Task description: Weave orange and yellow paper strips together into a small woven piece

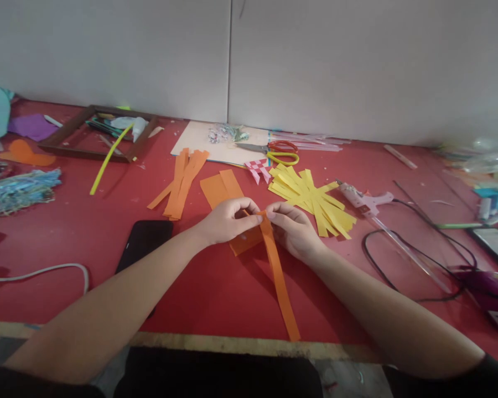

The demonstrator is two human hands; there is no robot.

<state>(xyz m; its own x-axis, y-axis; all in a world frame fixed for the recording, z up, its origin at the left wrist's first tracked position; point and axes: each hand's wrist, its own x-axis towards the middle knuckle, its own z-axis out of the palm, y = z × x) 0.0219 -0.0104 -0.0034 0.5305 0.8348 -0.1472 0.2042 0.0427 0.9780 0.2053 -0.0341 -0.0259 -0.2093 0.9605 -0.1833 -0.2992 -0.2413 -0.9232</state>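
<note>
Between my two hands is an orange paper strip, pinched at its upper end and hanging down toward the table's front edge. The thumb and fingers of my left hand close on the strip's top from the left. From the right, my right hand pinches the same end, the fingertips of both hands almost meeting. Under and behind the hands lie wider orange paper pieces, partly hidden. Several cut orange strips rest to the left, and a pile of yellow paper strips to the right.
A black phone lies beside my left forearm. Scissors and a pink checked woven paper piece are behind my hands. At right sits a glue gun with a looping black cord. A brown frame stands back left.
</note>
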